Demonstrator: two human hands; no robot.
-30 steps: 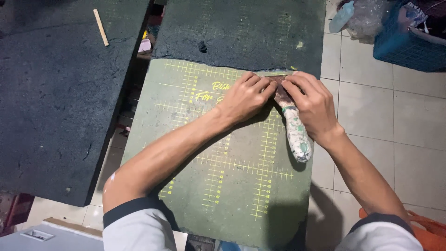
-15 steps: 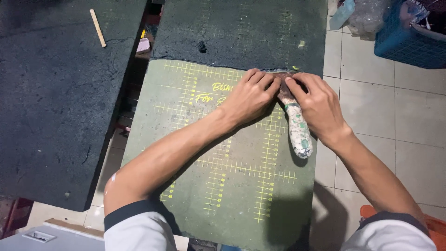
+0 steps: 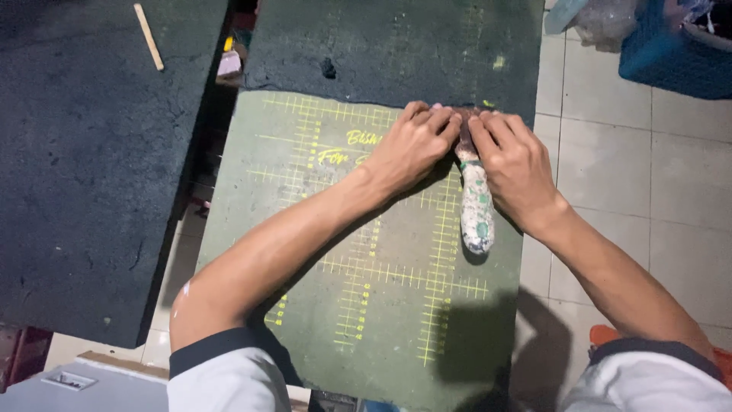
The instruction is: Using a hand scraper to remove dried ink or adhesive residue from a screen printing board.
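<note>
The tool [image 3: 476,206] lies on the green mat [image 3: 366,305], near the mat's far right corner. There is one tool. Its handle is pale with green and dark paint spots, and the handle end points back toward the person. The front end of the tool is hidden under fingers, so its shape there cannot be told.

Two hands are at work, and both belong to the same person. The left hand [image 3: 412,145] lies flat with its fingers bent down over the front end of the tool, pressing on it. The right hand [image 3: 515,164] sits just beside it, on the right side of the tool, with its fingers curled over the same front end. The two hands touch each other at the fingertips. Both hands press and hold the tool; neither is a tight fist.

There is one green mat with yellow grid lines. It rests on a dark board [image 3: 396,46] that sticks out past its far edge. A second dark board [image 3: 84,168] lies to the left, with a gap between the two. One thin wooden stick [image 3: 148,36] lies on that left board, well apart from the hands.

The floor [image 3: 633,175] on the right has pale tiles. One blue basket [image 3: 671,53] stands on it at the far right.
</note>
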